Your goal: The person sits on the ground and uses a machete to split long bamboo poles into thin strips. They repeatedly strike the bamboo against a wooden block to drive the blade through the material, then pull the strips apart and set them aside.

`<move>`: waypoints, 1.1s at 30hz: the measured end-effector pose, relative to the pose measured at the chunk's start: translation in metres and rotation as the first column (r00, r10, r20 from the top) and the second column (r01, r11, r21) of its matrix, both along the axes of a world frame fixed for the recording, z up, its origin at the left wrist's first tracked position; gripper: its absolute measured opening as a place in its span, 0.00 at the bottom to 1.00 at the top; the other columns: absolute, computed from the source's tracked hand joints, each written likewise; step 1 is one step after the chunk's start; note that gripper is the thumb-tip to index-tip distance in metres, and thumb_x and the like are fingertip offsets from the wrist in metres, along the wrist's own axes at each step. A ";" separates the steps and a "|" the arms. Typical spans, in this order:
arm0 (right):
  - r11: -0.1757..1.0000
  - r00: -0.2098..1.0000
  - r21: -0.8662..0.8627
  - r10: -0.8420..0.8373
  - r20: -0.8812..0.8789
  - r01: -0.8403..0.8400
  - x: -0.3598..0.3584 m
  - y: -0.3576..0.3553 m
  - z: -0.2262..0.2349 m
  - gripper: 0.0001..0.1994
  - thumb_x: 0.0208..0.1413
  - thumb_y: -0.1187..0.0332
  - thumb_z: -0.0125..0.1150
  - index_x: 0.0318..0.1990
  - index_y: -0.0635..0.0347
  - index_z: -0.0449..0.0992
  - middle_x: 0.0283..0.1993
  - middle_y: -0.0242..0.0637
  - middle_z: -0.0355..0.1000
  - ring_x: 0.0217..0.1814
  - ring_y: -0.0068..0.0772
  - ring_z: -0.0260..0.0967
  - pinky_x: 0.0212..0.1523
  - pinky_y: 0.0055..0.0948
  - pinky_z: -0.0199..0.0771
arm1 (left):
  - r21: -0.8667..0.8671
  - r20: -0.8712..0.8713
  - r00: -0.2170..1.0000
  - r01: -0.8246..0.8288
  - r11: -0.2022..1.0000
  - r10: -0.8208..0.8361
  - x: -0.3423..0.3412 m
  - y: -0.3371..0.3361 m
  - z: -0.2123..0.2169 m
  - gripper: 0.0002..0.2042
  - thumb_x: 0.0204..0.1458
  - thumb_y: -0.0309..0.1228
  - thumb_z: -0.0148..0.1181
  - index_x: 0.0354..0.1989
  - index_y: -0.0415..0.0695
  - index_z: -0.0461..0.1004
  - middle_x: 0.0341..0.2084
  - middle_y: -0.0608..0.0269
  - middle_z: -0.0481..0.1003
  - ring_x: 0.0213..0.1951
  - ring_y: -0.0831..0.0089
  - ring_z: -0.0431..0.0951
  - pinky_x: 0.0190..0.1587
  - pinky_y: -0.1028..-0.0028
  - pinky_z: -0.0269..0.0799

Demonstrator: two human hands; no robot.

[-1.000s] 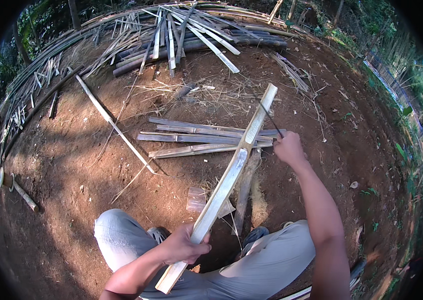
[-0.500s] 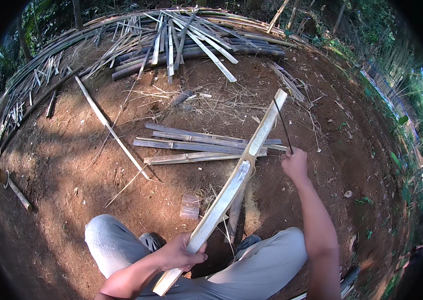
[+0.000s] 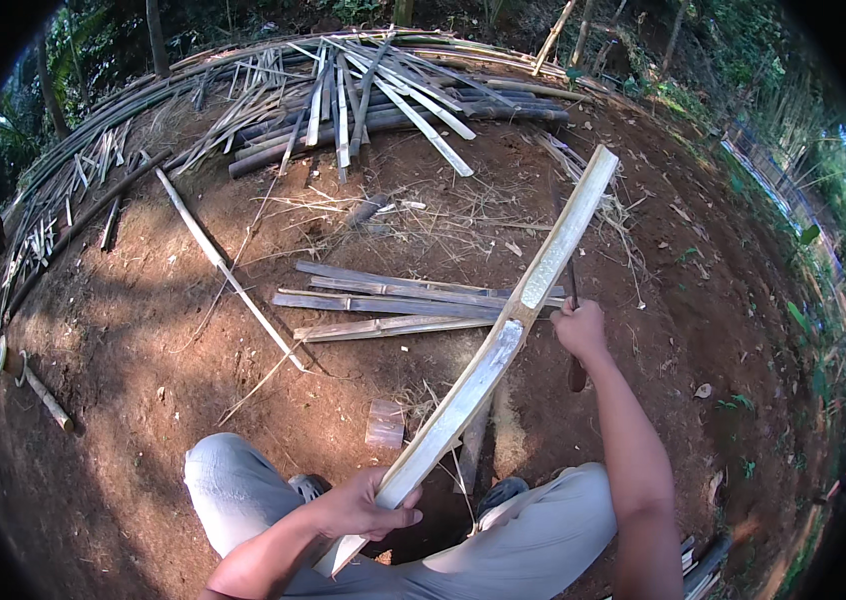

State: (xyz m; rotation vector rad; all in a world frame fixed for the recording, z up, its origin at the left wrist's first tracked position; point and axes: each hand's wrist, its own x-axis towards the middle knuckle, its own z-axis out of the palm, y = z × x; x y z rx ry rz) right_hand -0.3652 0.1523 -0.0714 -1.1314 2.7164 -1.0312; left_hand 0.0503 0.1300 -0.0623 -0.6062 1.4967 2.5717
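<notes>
My left hand [image 3: 368, 507] is closed around the lower end of a split bamboo length [image 3: 468, 392], its pale hollow inside facing up. The bamboo slants away from my lap to the upper right, with a node near its middle. In my right hand [image 3: 580, 328] is a machete [image 3: 577, 376], gripped by its brown handle. Its thin dark blade points away from me, seen edge-on beside the bamboo's far half and partly hidden by it. Beneath the bamboo, between my feet, a grey-brown piece of wood [image 3: 474, 450] shows in part.
Several bamboo strips [image 3: 383, 300] lie ahead on the brown soil. Farther off is a large heap of poles and split bamboo [image 3: 383, 110]. A long pale pole [image 3: 205, 240] lies at left, and a flat brownish piece [image 3: 384, 424] lies near my left foot.
The bamboo's far end has swung a little up and right. My right hand has turned the machete more upright, bringing its blade closer behind the bamboo. The view has shifted slightly.
</notes>
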 end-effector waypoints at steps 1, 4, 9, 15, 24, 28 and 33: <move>0.997 0.973 -0.072 0.022 0.229 -0.005 0.004 0.000 0.003 0.12 0.49 0.67 0.61 0.21 0.60 0.66 0.17 0.41 0.67 0.19 0.42 0.67 0.26 0.38 0.69 | 0.042 0.001 1.000 -0.011 0.999 0.011 -0.002 0.000 0.003 0.10 0.56 0.24 0.63 0.30 0.46 0.65 0.14 0.74 0.63 0.14 0.85 0.62 0.16 0.81 0.56; 0.949 0.630 -0.311 0.212 0.747 0.050 0.032 -0.002 0.026 0.14 0.58 0.58 0.55 0.27 0.58 0.68 0.13 0.26 0.56 0.12 0.23 0.54 0.17 0.27 0.59 | 0.060 -0.011 1.000 -0.010 0.998 0.010 -0.002 0.000 0.004 0.10 0.57 0.24 0.61 0.30 0.45 0.64 0.14 0.73 0.63 0.13 0.84 0.61 0.15 0.81 0.55; 0.795 0.195 -0.571 0.539 0.820 0.205 0.060 -0.001 0.059 0.27 0.64 0.44 0.41 0.34 0.62 0.71 0.13 0.16 0.41 0.10 0.12 0.40 0.12 0.18 0.50 | 0.110 0.013 1.000 0.010 0.994 -0.011 -0.001 0.004 0.005 0.12 0.63 0.36 0.54 0.31 0.44 0.63 0.13 0.71 0.61 0.12 0.83 0.61 0.14 0.80 0.58; 0.779 0.302 -0.607 0.547 0.781 0.159 0.074 0.006 0.080 0.14 0.62 0.56 0.57 0.32 0.57 0.70 0.12 0.17 0.43 0.10 0.14 0.41 0.14 0.21 0.49 | 0.095 0.105 0.994 0.006 0.995 -0.016 0.020 0.009 0.021 0.21 0.67 0.49 0.42 0.30 0.44 0.65 0.12 0.69 0.65 0.14 0.81 0.68 0.20 0.80 0.66; 0.848 0.315 -0.517 0.527 0.790 -0.122 0.169 -0.022 0.089 0.11 0.60 0.65 0.61 0.29 0.55 0.66 0.14 0.18 0.46 0.11 0.14 0.43 0.13 0.22 0.49 | -0.344 0.190 0.946 0.313 0.885 -0.261 0.099 0.009 0.013 0.30 0.65 0.54 0.39 0.34 0.38 0.77 0.28 0.64 0.77 0.34 0.75 0.75 0.44 0.73 0.69; 0.846 0.410 -0.516 0.522 0.748 -0.137 0.180 -0.021 0.084 0.11 0.61 0.65 0.60 0.30 0.53 0.65 0.14 0.17 0.44 0.11 0.11 0.41 0.12 0.20 0.48 | -0.608 0.346 0.920 0.370 0.703 -0.185 0.094 0.004 0.018 0.33 0.60 0.60 0.47 0.36 0.33 0.75 0.25 0.55 0.76 0.27 0.66 0.76 0.35 0.67 0.72; 0.808 0.355 -0.548 0.588 0.727 -0.216 0.198 -0.032 0.073 0.10 0.62 0.65 0.59 0.37 0.62 0.69 0.15 0.20 0.47 0.11 0.13 0.43 0.12 0.21 0.50 | -0.783 -0.163 0.918 -0.343 0.519 0.361 0.049 -0.025 0.025 0.32 0.61 0.58 0.46 0.52 0.35 0.66 0.32 0.54 0.78 0.35 0.61 0.79 0.39 0.66 0.76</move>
